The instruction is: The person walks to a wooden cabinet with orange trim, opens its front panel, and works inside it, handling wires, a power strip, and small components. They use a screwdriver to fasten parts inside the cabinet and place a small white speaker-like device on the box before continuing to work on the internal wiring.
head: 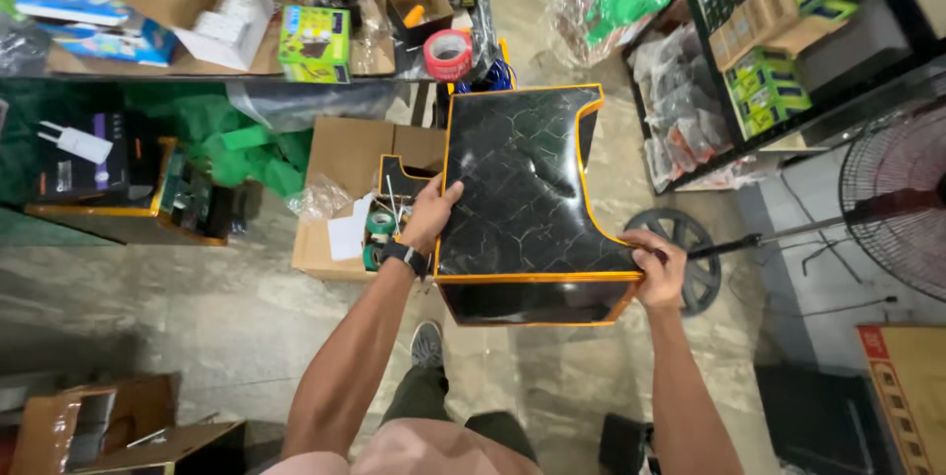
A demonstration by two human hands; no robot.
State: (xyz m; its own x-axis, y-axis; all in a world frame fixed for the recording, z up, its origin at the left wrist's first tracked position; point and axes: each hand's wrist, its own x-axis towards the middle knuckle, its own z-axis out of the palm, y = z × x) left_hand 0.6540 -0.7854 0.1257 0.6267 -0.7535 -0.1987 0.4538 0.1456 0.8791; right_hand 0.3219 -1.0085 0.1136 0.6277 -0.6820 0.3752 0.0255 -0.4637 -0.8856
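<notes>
I hold up a black marble-patterned panel piece with orange edging [522, 189], shaped with a notch at its upper right and a folded lip at the bottom. My left hand [429, 214], with a dark watch on the wrist, grips its left edge. My right hand [658, 268] holds the lower right corner. A smaller black piece with orange trim [399, 177] lies in the box behind the panel's left side.
An open cardboard box [345, 199] with tape rolls stands on the stone floor. A cluttered table [246, 66] with boxes and a red tape roll [448, 53] is behind. A shelf of green boxes [769, 91] and a fan [902, 199] are at right.
</notes>
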